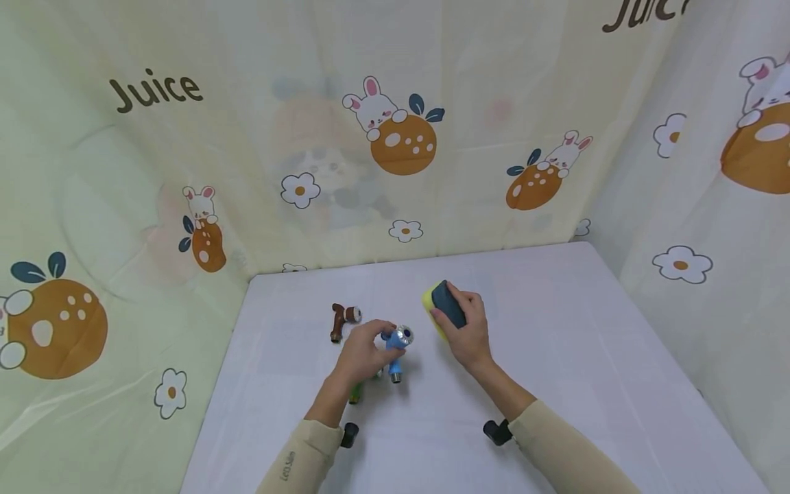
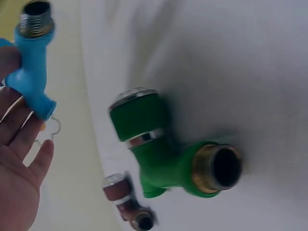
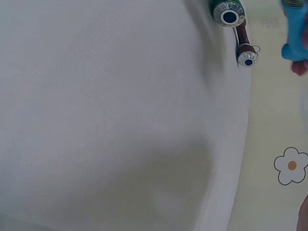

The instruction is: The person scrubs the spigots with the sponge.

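Note:
My left hand (image 1: 361,355) grips a blue tap (image 1: 395,365) by its upper body, raised over the table; its silver-rimmed knob faces up and its threaded end points down. The left wrist view shows the blue tap (image 2: 33,67) between thumb and fingers. My right hand (image 1: 472,337) holds a sponge (image 1: 448,304), yellow with a dark scouring side, a little to the right of the tap and apart from it. A green tap (image 2: 166,166) with a brass threaded end lies below my left hand, partly hidden by it in the head view.
A brown tap (image 1: 337,322) lies on the white-covered table (image 1: 555,357), beyond and left of my left hand. A patterned curtain (image 1: 481,226) stands along the table's back and sides. Small black wrist cameras hang below both sleeves.

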Tool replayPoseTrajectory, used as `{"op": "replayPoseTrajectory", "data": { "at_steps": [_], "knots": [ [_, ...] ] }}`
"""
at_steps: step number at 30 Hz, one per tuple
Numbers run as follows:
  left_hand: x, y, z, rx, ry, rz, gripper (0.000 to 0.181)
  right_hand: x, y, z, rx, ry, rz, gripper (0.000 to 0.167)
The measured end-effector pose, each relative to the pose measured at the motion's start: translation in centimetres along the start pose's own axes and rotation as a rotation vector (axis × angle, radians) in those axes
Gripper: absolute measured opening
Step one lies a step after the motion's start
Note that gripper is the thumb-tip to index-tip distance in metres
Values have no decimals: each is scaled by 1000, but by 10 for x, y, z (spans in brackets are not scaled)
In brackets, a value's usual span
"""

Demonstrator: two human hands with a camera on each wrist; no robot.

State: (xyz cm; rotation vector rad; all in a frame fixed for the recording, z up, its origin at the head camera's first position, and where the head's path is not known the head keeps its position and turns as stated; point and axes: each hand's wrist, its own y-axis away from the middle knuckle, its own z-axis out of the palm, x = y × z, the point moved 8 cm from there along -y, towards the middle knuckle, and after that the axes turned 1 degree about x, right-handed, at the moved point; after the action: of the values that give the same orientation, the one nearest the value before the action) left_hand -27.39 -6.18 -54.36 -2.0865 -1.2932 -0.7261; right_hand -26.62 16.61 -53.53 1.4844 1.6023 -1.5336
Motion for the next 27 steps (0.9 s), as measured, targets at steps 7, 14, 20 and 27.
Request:
{"op": "replayPoseTrajectory", "data": {
  "at_steps": [7,14,20,27],
  "knots": [
    [-15,2,25,-149,-226,-40,34,1,2,2,-16,-2,15,66],
    [-25,3,40,-211,-339,-42,35,5,3,2,-20,-12,29,65],
    [-33,6,48,-234,-354,-72,35,8,5,4,-30,-1,37,66],
    [-38,7,53,-235,-362,-86,35,9,6,6,-30,-7,25,66]
  ]
}}
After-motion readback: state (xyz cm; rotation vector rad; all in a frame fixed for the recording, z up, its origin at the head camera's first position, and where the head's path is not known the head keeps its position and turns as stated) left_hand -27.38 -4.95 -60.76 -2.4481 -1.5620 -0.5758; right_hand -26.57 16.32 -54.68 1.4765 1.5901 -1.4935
